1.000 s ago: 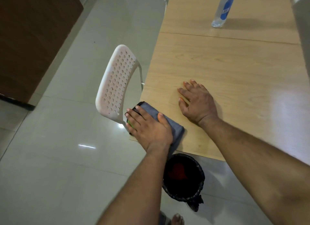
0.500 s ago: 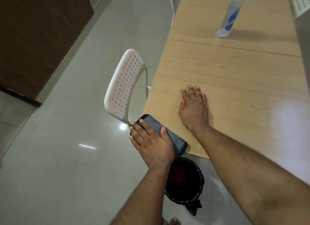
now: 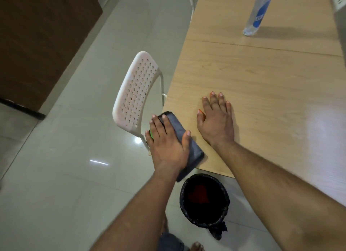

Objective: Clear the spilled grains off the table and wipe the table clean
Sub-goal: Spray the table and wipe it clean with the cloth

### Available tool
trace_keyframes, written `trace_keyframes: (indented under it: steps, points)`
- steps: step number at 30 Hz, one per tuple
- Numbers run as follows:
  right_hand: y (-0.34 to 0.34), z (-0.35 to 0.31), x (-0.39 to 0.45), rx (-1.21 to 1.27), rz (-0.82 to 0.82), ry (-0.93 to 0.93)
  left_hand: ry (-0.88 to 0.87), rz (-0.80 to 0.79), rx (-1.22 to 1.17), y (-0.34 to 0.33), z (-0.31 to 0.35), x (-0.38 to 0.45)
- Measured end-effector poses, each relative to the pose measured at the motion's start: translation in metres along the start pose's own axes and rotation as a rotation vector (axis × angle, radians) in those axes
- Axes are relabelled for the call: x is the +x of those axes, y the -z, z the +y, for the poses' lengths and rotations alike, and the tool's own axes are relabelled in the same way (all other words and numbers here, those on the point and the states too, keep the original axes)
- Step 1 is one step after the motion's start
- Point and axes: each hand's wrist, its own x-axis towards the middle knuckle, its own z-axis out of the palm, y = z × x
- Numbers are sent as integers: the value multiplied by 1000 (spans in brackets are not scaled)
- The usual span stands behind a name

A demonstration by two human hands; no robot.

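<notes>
Your table [image 3: 262, 78] shows no grains that can be made out. The lined bin [image 3: 204, 200] stands on the floor just below its near edge. The grey cloth [image 3: 179, 132] lies folded at the near left corner, partly overhanging; it looks soft and light, so press it flat from above. Your left hand [image 3: 166, 146] lies flat on it, fingers straight. Your right hand [image 3: 217, 119] rests flat on bare wood, holding nothing.

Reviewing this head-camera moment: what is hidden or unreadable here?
- Green item: head view, mostly covered by the left hand and the dark cloth; unidentifiable.
- Spilled grains: none discernible on the table, too small if present.
- Bottle: top cut off by the frame edge; label unreadable.
- Bin contents: too dark.
</notes>
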Motion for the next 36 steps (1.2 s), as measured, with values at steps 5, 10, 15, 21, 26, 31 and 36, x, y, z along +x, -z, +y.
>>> trace_keyframes:
  steps: [5,10,15,21,26,31,36]
  points:
    - [1,-4,2,12,8,-2,-106,-47,-1,-2,-12,6]
    - [0,-2,4,39,2,-14,-278,-72,-24,2,-18,65]
    - [5,0,15,80,9,-42,-374,-86,-41,4,-8,126]
    - [6,19,103,12,12,-75,-465,-108,-16,8,9,181]
    - [9,33,148,-25,34,-97,-567,-115,-16,13,23,232]
    - [6,34,155,-37,53,-109,-626,-118,7,15,62,323]
    - [5,35,157,-27,34,-112,-649,-134,126,21,99,378]
